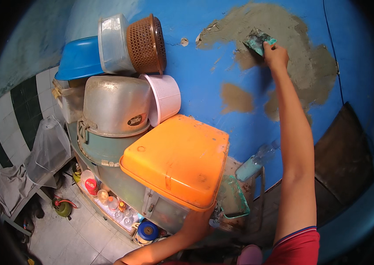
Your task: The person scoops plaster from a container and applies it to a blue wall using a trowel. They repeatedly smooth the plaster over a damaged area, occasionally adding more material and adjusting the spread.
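Observation:
My right hand is closed around a small green scraper smeared with grey mortar, held against the blue wall on a large patch of grey-brown mortar. My left hand is low, at the near edge of an upturned orange basin; its fingers are hidden there, so I cannot see whether it grips anything. To its right is a green-rimmed tray with grey mortar on it. A clear plastic bottle with pale blue contents leans beyond the tray.
Left of the wall patch are a stacked metal pot, pink basket, brown woven basket, clear container and blue basin. Jars and bottles line a shelf. A green gas cylinder stands on the tiled floor.

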